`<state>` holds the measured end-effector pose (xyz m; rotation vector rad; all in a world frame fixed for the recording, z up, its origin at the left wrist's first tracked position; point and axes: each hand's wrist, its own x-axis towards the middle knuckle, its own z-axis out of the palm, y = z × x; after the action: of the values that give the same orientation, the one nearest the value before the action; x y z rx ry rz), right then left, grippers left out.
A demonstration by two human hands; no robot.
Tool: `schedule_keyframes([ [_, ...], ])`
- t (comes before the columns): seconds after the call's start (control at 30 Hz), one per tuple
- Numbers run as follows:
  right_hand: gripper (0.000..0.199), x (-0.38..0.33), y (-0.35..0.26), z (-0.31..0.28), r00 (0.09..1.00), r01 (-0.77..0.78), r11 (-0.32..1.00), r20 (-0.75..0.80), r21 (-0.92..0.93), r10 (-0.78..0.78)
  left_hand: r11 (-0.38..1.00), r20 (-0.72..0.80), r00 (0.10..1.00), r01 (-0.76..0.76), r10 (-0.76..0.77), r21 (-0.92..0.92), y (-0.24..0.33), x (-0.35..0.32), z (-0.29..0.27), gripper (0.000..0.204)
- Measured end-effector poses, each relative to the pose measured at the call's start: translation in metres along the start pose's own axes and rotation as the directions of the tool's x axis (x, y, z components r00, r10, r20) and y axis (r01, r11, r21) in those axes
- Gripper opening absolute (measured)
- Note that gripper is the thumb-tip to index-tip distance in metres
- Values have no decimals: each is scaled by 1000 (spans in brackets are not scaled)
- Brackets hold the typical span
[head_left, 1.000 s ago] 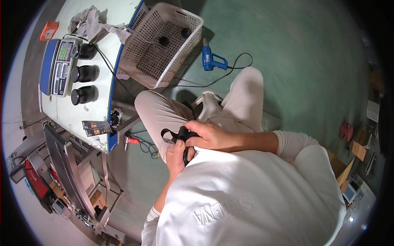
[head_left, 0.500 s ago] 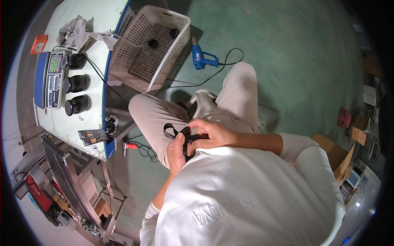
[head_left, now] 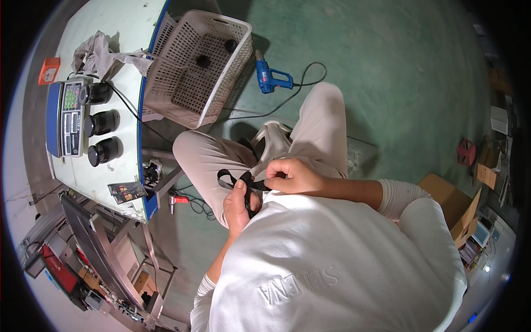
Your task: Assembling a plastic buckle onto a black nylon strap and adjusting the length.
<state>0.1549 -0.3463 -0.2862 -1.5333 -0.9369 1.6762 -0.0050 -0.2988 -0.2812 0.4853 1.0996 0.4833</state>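
Black strap (head_left: 239,181) pinched between left hand (head_left: 237,206) and right hand (head_left: 292,176) over lap (loop formed, unfinished), right of white basket (head_left: 194,65).

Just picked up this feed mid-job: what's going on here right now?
A seated person works a black strap over their lap: the left hand grips it from below, the right hand pinches it from above. Beside them, a white table holds three black cylinders; a slatted basket leans at the table's edge.
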Motion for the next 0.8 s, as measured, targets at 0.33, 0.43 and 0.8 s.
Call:
schedule_keyframes([
  [0.33, 35, 17, 2, 5, 987, -148, 988, 65, 49, 145, 1000, -1, 1000, -21, 21, 12, 2, 2, -1, 28],
  [0.43, 37, 18, 10, 10, 996, -58, 977, 81, 205, 43, 1000, -2, 1000, -28, 28, 10, 1, 3, -2, 28],
  [0.8, 23, -10, 13, -15, 1000, -4, 999, -14, 52, 5, 998, -17, 1000, -9, 8, -69, -4, 3, -2, 31],
])
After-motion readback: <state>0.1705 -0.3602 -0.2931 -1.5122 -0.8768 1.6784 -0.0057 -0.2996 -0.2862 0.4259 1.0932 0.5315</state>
